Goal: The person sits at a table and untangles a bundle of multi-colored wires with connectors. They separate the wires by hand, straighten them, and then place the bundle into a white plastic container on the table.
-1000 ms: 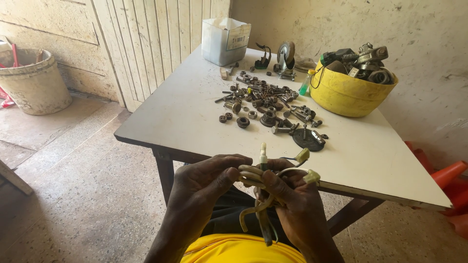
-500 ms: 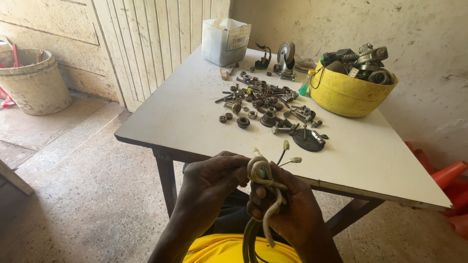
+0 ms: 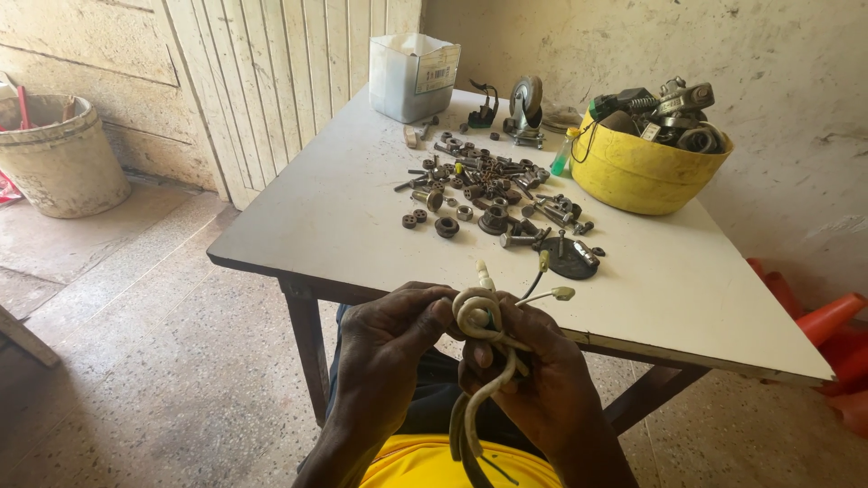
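Both hands [image 3: 470, 357] tight around a looped, grimy pale cable [image 3: 479, 316] (bare wire ends upward).

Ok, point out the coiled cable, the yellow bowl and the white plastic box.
coiled cable [image 3: 475, 316], head view, on the top loop.
yellow bowl [image 3: 633, 176], head view, on its outer wall.
white plastic box [image 3: 398, 86], head view, on its front face.

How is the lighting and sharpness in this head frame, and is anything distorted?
Head view: soft, even daylight without glare; faint shadows beside the round yellow plastic tub; the pale coiled cable held in both hands is sharp; the white table edges splay from wide-angle distortion.
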